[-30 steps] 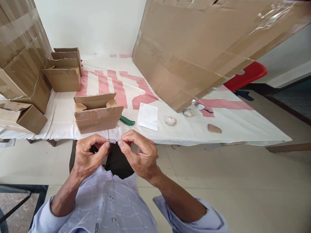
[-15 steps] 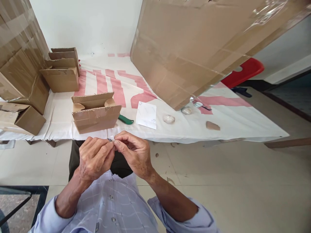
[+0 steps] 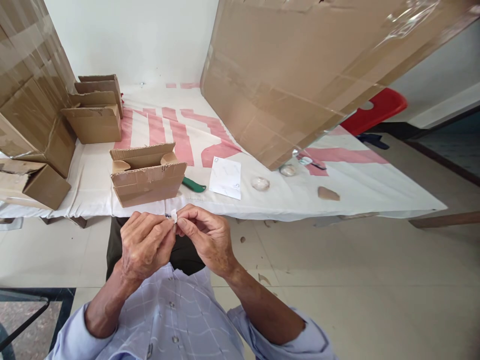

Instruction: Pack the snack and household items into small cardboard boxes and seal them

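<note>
My left hand [image 3: 146, 244] and my right hand [image 3: 207, 235] meet in front of the table's near edge, fingertips almost touching. Between them is a small white piece [image 3: 174, 215], like a scrap of paper or label, with a tiny dark part beside it. My right thumb and forefinger pinch the white piece. The left fingers are curled closed, and what they grip is mostly hidden. Just beyond the hands, an open cardboard box [image 3: 148, 186] stands on the table, with a green-handled tool [image 3: 194, 185] partly behind it. A white paper sheet [image 3: 225, 178] lies to the right.
On the white cloth [image 3: 292, 200] lie a clear wrapped lump [image 3: 260, 183], a second one [image 3: 288, 170] and a brown piece [image 3: 328, 194]. A large cardboard carton [image 3: 277, 85] leans at the back right. More boxes [image 3: 92, 122] stand left. A red chair [image 3: 378, 110] is behind.
The white piece between my fingertips shows more and stands more upright. Both hands have stayed in nearly the same place.
</note>
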